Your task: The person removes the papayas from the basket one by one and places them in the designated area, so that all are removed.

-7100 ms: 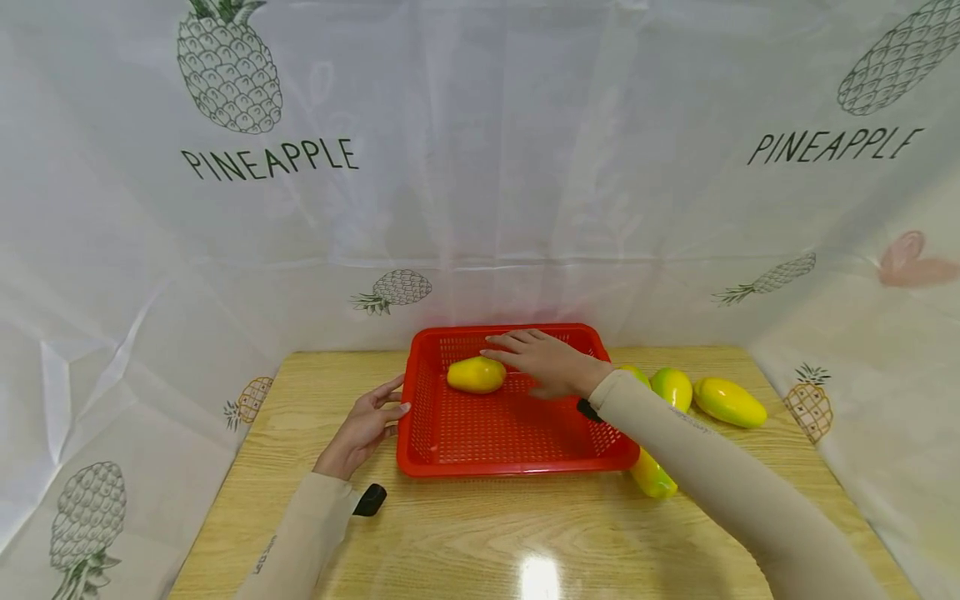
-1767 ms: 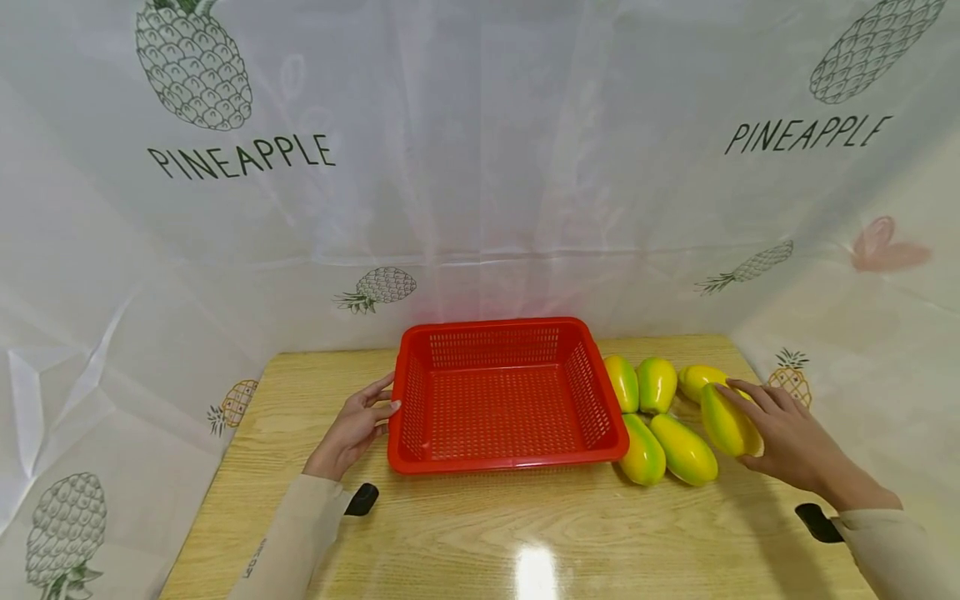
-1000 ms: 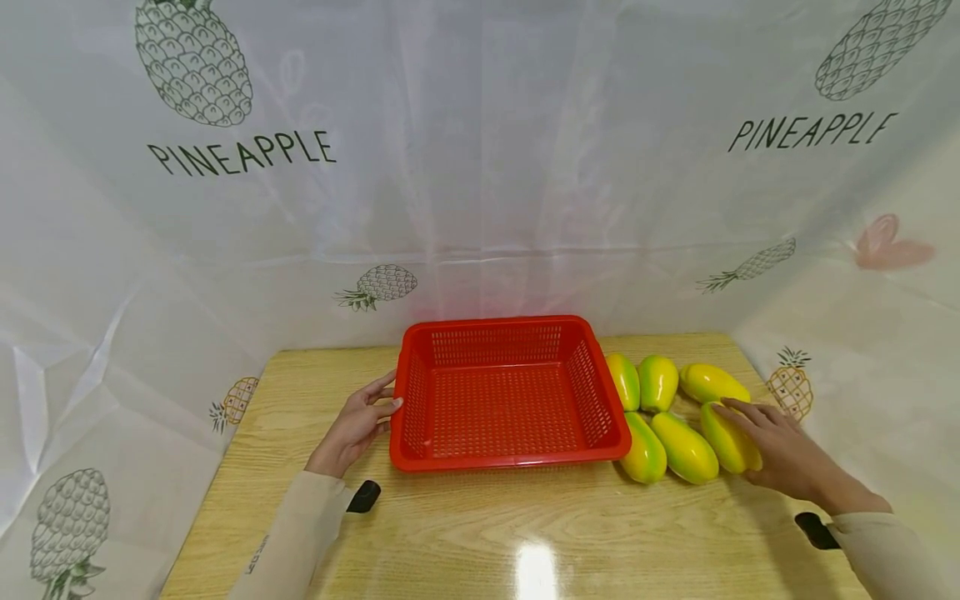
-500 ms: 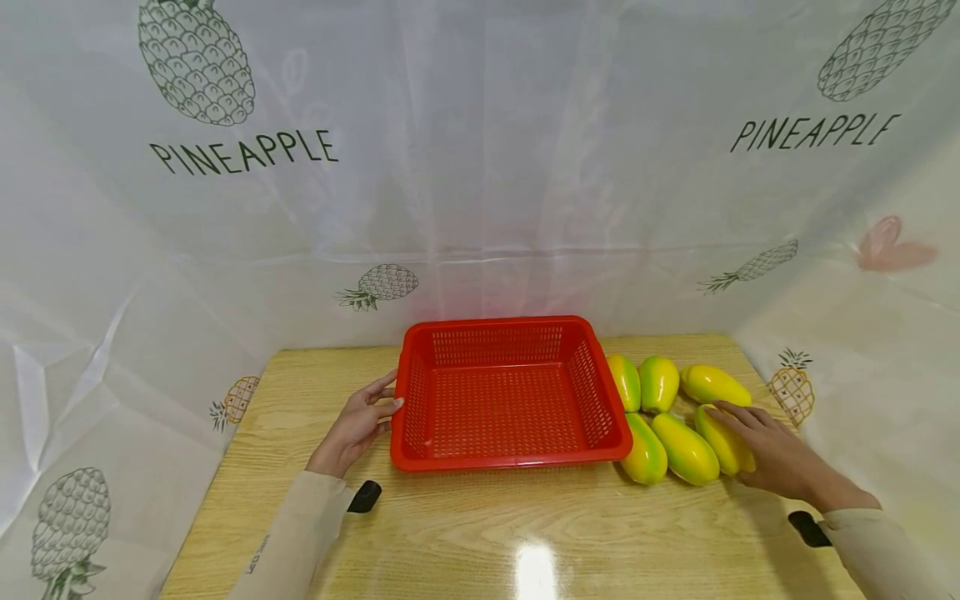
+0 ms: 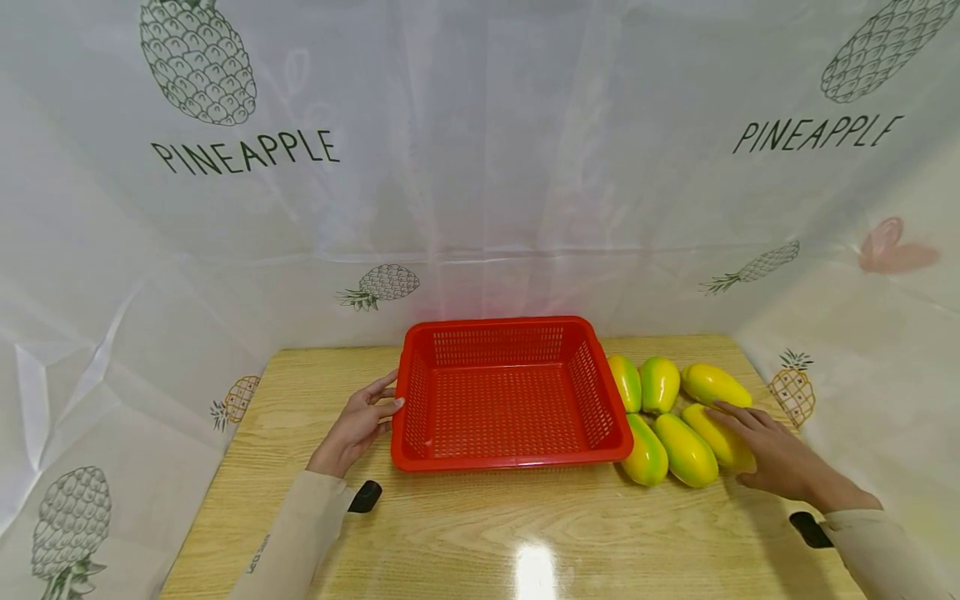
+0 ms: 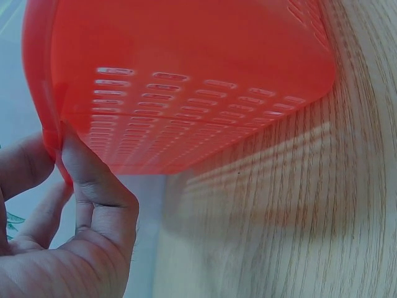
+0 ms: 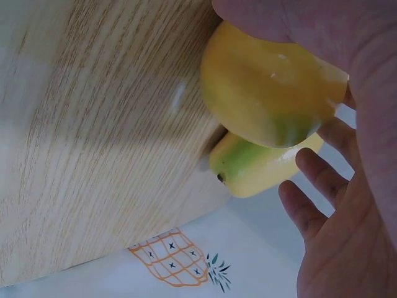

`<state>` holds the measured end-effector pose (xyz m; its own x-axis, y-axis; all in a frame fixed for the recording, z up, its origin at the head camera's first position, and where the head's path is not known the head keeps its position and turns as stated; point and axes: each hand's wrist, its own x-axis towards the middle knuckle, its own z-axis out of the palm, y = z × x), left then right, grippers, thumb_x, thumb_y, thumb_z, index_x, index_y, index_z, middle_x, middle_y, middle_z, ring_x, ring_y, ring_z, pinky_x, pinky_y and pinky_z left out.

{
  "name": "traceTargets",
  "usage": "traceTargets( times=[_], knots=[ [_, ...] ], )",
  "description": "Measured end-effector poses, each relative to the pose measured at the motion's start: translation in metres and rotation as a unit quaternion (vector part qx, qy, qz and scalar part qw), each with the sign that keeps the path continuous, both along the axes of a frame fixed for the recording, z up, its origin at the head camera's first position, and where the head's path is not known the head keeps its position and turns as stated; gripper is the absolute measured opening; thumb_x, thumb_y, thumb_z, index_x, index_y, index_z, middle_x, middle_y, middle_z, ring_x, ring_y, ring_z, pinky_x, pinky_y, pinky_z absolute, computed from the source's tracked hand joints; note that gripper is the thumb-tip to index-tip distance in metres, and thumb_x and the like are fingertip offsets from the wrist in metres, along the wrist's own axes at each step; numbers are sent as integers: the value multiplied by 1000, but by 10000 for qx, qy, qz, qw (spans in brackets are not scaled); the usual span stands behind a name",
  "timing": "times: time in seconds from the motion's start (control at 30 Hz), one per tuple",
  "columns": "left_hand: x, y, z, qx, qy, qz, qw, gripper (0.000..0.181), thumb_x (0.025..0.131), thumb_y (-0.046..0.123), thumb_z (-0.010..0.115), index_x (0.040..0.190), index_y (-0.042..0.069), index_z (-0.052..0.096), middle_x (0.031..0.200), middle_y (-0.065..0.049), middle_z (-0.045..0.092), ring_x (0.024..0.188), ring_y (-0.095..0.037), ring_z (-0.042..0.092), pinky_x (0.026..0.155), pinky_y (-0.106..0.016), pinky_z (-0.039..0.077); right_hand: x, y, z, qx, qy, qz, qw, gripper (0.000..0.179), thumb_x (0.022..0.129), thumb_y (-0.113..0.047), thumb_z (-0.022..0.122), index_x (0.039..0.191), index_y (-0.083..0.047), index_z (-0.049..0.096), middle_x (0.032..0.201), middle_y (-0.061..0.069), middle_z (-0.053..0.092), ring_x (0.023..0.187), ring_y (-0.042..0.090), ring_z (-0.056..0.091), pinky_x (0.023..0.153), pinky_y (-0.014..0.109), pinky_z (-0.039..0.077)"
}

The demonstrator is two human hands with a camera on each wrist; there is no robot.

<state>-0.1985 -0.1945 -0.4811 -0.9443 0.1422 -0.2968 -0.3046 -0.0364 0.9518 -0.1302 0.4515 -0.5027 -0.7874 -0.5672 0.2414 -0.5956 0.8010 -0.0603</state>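
Observation:
In the head view a red plastic basket [image 5: 498, 408] with perforated sides stands on the wooden table. My left hand [image 5: 358, 427] pinches its left rim; the left wrist view shows the thumb [image 6: 93, 167] on one side of the rim and fingers on the other. At the right, a yellow mango [image 5: 720, 437] lies on the table in front of my right hand [image 5: 776, 458]. In the right wrist view the fingers [image 7: 322, 174] are spread loosely around this mango [image 7: 267, 87], and the thumb lies along it. Another mango [image 7: 260, 164] lies behind.
Several yellow-green mangoes sit in two rows right of the basket, among them a front mango [image 5: 686, 450] and a back mango [image 5: 715, 385]. A white curtain [image 5: 480, 183] with pineapple prints surrounds the table [image 5: 450, 533] at the back and sides.
My right hand has moved from over the basket to the table's right side and set a mango down in the front row; its grip has loosened. The basket is now without fruit. My left hand stays at the rim.

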Motion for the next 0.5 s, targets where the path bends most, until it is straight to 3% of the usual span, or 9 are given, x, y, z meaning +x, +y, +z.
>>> traceTargets(
  times=[0.5],
  knots=[
    [1, 1, 1, 18, -53, 18, 10000, 65, 108, 1, 56, 167, 12, 32, 142, -18, 45, 95, -12, 63, 74, -24, 56, 4, -5, 15, -200, -362, -260, 9988, 120, 56, -11, 104, 160, -12, 44, 156, 23, 44, 122, 52, 50, 85, 74, 47]
  ],
)
